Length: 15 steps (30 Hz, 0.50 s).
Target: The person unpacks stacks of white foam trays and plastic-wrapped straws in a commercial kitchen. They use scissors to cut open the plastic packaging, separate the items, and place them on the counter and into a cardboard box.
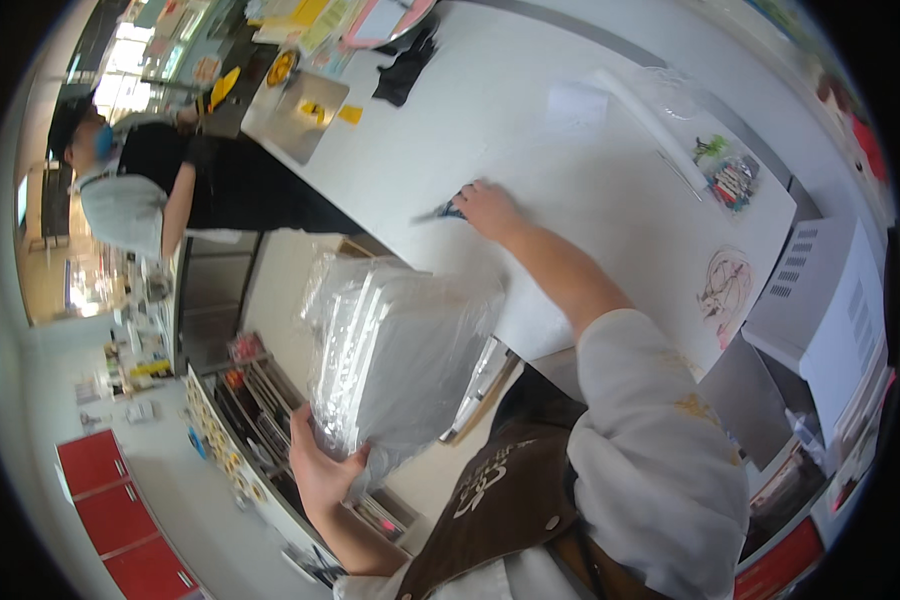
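My left hand (326, 465) grips the near end of a clear plastic-wrapped stack of flat white boards or trays (412, 352). The stack is tilted in the air beside the white worktable's left edge, its film loose and crinkled. Over on the white worktable (525, 161), my right hand (489, 210) has its fingers closed around the handles of a pair of scissors (444, 213). The blades point left, towards the table's edge, and are blurred. My palm and fingers partly hide the handles.
A person in a mask and black apron (165, 165) stands left of the table near a metal tray (300, 112). A black cloth or glove (405, 71), a white roll (649, 127), a bag of pens (733, 184) and a white machine (810, 292) are around the table.
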Tool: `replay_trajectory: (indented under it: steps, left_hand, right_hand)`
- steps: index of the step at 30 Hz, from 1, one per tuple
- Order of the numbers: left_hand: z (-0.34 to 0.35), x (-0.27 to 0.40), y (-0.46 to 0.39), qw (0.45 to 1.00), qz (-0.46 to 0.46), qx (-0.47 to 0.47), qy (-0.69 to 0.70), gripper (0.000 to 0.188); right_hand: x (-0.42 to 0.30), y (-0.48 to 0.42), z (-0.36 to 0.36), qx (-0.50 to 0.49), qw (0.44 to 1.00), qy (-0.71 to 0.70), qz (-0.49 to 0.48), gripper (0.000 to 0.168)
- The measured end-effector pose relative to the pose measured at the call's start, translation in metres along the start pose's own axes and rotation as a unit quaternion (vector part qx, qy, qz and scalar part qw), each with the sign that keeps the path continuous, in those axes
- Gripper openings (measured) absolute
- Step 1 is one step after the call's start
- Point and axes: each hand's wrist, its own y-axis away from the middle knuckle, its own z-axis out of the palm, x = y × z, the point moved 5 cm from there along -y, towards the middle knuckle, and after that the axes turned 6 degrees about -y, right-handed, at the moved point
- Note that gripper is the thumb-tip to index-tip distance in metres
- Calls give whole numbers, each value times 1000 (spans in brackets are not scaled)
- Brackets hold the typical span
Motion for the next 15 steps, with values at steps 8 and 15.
replay_trajectory:
  steps: [8,15]
  left_hand:
    - [29,56,-37,990,106,-8,-92,83]
    - [73,78,-73,986,153,23,-68,85]
  right_hand:
    - [86,119,-7,-82,975,-17,204,85]
    - [157,344,20,77,882,-314,342,78]
